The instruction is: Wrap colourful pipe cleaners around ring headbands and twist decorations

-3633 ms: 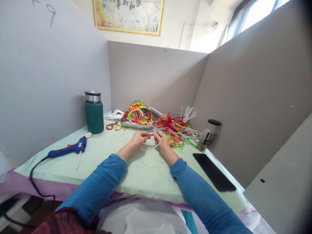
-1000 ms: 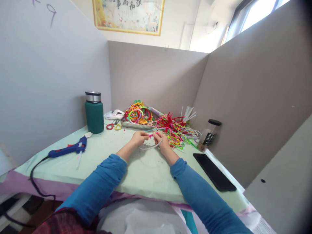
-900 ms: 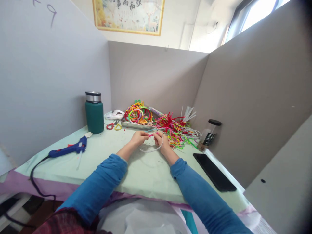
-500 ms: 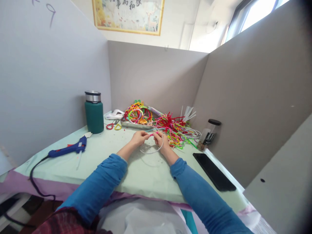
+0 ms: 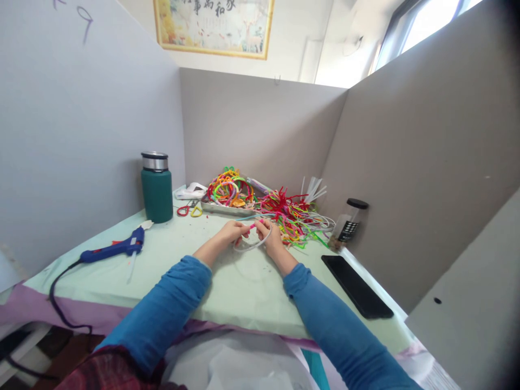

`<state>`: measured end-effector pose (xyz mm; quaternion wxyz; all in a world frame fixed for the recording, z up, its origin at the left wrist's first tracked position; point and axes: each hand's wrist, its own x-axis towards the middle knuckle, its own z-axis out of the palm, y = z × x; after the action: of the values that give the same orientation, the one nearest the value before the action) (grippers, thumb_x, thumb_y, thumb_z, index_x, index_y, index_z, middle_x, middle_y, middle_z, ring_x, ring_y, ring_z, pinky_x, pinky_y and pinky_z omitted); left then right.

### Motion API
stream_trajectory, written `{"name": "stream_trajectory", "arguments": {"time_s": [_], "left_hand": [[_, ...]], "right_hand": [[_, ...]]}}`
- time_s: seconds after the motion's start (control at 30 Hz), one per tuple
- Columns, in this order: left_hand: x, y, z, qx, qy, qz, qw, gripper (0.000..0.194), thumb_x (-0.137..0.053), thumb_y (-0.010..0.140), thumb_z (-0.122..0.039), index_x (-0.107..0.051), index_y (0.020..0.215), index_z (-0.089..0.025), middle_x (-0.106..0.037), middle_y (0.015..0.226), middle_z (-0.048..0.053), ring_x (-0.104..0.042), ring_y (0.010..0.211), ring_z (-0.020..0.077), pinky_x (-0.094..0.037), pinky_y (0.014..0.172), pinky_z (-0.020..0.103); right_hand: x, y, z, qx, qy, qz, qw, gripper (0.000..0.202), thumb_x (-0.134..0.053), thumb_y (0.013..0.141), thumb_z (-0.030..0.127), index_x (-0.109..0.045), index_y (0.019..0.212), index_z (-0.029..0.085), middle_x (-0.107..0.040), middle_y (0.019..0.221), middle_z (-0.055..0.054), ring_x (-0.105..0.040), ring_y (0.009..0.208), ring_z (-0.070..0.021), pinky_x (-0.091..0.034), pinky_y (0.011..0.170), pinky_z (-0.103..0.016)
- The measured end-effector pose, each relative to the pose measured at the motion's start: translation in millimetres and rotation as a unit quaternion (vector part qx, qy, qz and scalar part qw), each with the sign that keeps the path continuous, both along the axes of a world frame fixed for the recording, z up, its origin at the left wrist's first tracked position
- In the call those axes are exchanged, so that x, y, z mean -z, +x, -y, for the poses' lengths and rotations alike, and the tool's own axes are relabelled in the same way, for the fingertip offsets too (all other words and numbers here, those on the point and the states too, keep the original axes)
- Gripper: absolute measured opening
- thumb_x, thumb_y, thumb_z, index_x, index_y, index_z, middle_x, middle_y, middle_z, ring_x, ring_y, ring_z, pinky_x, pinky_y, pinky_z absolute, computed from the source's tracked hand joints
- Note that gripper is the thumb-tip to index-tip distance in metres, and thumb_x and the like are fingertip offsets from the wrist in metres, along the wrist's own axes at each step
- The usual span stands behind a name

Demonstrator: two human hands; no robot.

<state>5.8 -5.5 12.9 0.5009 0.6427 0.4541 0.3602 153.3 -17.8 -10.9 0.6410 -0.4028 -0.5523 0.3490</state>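
In front of the tray, my left hand and my right hand are close together over the table, fingers pinched. Between the fingertips shows a short bit of bright pink pipe cleaner. A thin whitish hoop hangs in a curve below, one side running up to my right hand and the other ending near my left fingers. The pink piece seems to be around the hoop's top, though the fingers cover most of it. Both hands are closed.
A metal tray with colourful wrapped rings stands at the back, beside a heap of pipe cleaners. A green bottle and blue glue gun are left. A black phone and clear jar are right.
The hoop's lower curve has swung up closer to the hands and looks flatter. My left hand has tilted slightly, while both hands stay at almost the same spot.
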Motion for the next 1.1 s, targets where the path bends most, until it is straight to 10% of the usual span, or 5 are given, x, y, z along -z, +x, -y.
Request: {"name": "stream_trajectory", "arguments": {"time_s": [0.37,0.7,1.1], "left_hand": [[3.0,-3,-4,0.086,0.026,0.032,0.995,0.023,-0.073,0.063,-0.03,-0.058,0.071,-0.014,-0.047,0.045,-0.005,-0.039,0.039,0.0068,-0.029,0.043,0.021],[9.6,-1,-11,-0.063,0.209,-0.16,0.963,0.01,-0.065,0.067,-0.023,-0.066,0.072,-0.016,-0.056,0.051,-0.003,-0.049,0.051,0.0113,-0.034,0.054,0.023],[6.9,-4,-4,-0.058,0.322,-0.259,0.909,0.027,-0.058,0.079,-0.044,-0.069,0.082,-0.02,-0.06,0.061,0.001,-0.049,0.058,0.0143,-0.028,0.057,0.024]], "right_hand": [[-0.9,3,-3,-0.05,-0.011,-0.065,0.997,0.031,-0.066,0.069,0.042,-0.048,0.06,0.019,-0.044,0.052,0.005,-0.033,0.043,-0.0069,-0.022,0.043,-0.024],[-5.9,0,4,-0.056,-0.034,-0.036,0.997,0.031,-0.064,0.068,0.043,-0.047,0.06,0.019,-0.045,0.053,0.005,-0.033,0.043,-0.007,-0.022,0.043,-0.024],[-2.5,1,-1,-0.054,-0.039,-0.043,0.997,0.029,-0.064,0.068,0.041,-0.048,0.059,0.019,-0.043,0.051,0.005,-0.031,0.043,-0.007,-0.02,0.043,-0.024]]}}
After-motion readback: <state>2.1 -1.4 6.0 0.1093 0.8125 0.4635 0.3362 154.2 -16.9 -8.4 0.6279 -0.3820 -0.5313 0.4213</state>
